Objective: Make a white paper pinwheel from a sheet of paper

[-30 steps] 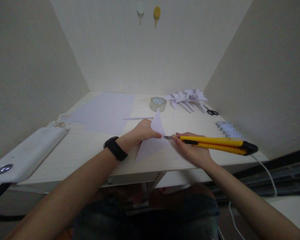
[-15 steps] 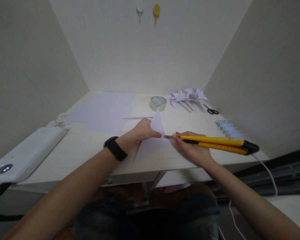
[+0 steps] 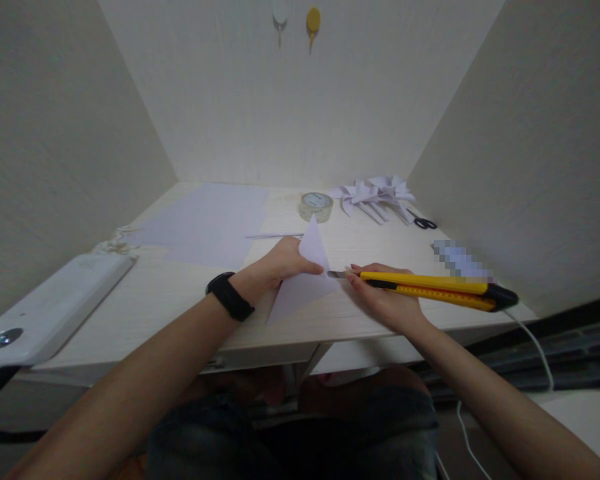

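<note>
Single head-worn view, looking forward and down from close above the bench [image 3: 180,293], both hands [image 3: 280,263] near centre frame, walls closing in on three sides.

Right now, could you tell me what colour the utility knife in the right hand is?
The utility knife is yellow with a black rear end, seen best in the head view.

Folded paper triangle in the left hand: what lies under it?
Under the folded paper triangle only the pale desk shows around its edges. The left hand pins it; anything beneath the sheet is covered.
</note>
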Motion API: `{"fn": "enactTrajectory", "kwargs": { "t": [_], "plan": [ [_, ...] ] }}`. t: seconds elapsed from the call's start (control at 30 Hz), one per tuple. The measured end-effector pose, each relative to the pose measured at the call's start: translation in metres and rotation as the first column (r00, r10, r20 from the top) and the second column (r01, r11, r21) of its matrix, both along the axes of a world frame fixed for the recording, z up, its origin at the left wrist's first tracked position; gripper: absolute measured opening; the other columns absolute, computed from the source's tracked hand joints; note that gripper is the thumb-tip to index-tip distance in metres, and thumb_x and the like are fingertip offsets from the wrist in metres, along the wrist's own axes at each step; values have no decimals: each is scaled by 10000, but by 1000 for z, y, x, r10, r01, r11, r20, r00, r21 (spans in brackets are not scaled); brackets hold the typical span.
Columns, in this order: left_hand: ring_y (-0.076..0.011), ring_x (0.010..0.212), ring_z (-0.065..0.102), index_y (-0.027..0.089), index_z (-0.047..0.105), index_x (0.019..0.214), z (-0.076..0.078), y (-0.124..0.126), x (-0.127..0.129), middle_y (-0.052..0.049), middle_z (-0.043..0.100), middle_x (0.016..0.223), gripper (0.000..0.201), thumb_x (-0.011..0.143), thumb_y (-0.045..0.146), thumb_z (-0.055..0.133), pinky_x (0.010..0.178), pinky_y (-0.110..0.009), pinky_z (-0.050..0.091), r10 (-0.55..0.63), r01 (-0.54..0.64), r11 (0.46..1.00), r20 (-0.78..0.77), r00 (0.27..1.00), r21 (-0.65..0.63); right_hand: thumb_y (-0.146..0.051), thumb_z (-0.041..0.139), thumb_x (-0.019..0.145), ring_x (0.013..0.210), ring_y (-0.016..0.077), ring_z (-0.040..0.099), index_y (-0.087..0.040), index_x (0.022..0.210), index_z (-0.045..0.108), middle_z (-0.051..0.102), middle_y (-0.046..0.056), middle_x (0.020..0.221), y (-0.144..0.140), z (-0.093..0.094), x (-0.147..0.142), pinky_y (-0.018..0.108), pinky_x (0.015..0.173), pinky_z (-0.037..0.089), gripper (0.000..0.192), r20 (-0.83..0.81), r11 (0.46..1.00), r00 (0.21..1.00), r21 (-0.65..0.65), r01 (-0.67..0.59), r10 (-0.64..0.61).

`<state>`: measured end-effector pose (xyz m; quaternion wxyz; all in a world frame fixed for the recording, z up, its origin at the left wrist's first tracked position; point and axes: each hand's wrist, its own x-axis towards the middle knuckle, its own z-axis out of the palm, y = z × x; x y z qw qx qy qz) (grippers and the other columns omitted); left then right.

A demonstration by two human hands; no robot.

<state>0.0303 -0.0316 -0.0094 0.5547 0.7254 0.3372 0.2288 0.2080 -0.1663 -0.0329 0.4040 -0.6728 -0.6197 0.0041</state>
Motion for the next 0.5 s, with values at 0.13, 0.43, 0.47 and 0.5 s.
{"fn": "enactTrajectory", "kwargs": {
  "t": [0.13, 0.43, 0.47, 0.5],
  "plan": [
    [-196, 768, 635, 83, 729, 917, 2, -1, 0, -98, 735, 942, 356, 573, 143, 801, 709, -322, 508, 4, -4, 1000, -8, 1000, -12, -412, 630, 846, 825, 243, 742, -259, 740, 717, 778, 22, 817, 0, 0, 0, 406, 866, 571, 205, 20, 1000, 1000, 13, -14, 14],
    [-203, 787, 642, 92, 733, 925, 1, 1, -1, -100, 739, 974, 360, 579, 165, 799, 683, -313, 510, -12, 13, 1000, -39, 999, 28, -465, 642, 819, 792, 238, 727, -241, 715, 705, 764, 37, 790, 2, -1, -2, 384, 809, 574, 254, -111, 1000, 994, -8, 21, -22],
    [-206, 794, 645, 94, 733, 927, 1, 3, -1, -99, 740, 976, 361, 580, 170, 800, 687, -314, 514, -20, 22, 999, -40, 999, 31, -472, 635, 821, 786, 236, 724, -237, 722, 706, 762, 39, 790, 2, 0, -2, 384, 798, 574, 265, -123, 1000, 992, -17, 12, -14],
    [-209, 796, 649, 96, 733, 931, 0, 4, -1, -98, 741, 976, 365, 582, 175, 802, 690, -316, 518, -24, 26, 999, -40, 999, 31, -473, 629, 822, 778, 235, 721, -233, 724, 706, 760, 42, 788, 3, 1, -3, 386, 792, 574, 271, -129, 1000, 992, -24, 1, -4]
  ]
}}
